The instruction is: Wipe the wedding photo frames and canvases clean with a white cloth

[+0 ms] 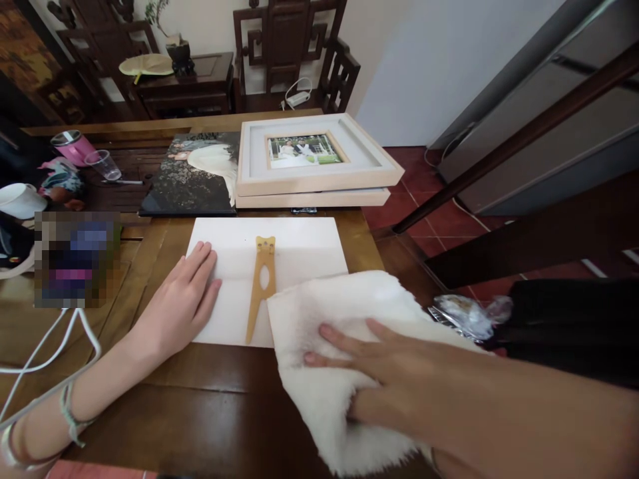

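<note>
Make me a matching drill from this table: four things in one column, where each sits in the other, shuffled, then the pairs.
Things
1. white fluffy cloth
2. white board
3. stacked pale picture frames
4. clear plastic cup

Places
A. far left of the table, beside a pink container
B. under the left hand, bearing a wooden stand piece
C. under the right hand, overlapping the board's near right corner
D. beyond the board, right of a dark photo print

Pairs: 1-C, 2-B, 3-D, 4-A
</note>
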The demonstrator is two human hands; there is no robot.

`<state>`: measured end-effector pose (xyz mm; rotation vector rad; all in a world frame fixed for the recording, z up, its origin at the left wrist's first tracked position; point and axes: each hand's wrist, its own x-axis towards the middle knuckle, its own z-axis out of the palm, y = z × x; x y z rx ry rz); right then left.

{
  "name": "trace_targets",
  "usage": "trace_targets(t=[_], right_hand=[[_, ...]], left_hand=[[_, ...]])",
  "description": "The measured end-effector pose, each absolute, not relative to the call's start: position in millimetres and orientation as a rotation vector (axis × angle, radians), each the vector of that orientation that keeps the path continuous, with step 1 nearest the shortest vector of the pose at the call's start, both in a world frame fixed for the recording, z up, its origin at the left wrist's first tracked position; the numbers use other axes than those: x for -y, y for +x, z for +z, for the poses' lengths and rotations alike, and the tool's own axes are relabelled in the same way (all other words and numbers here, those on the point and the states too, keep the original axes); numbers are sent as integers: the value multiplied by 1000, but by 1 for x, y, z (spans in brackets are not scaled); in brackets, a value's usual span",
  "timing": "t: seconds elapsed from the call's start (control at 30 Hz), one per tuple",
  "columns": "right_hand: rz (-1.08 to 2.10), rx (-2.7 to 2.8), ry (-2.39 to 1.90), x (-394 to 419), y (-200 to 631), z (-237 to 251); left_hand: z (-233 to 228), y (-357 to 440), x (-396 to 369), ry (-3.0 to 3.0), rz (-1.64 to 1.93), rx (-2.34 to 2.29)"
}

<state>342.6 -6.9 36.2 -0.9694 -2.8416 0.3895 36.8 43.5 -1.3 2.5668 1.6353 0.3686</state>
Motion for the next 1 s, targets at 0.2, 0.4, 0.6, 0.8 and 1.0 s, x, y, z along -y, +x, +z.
trace_targets(t=[0.2,0.4,0.6,0.8,1.0], right_hand=[[548,3017,-1073,-53,332,69],[565,2883,-1184,-76,308,50],[690,3054,-1163,-36,294,52],[896,2971,-778,2,302,57],[798,2868,-1166,-42,304,70]], left_hand=[[-2,36,-41,2580,364,-1642],[-3,38,-41,2610,336,-1655],[-3,40,-42,2620,321,-1655],[-3,37,-44,2625,326,-1644],[-1,38,-41,2631,305,-1644]])
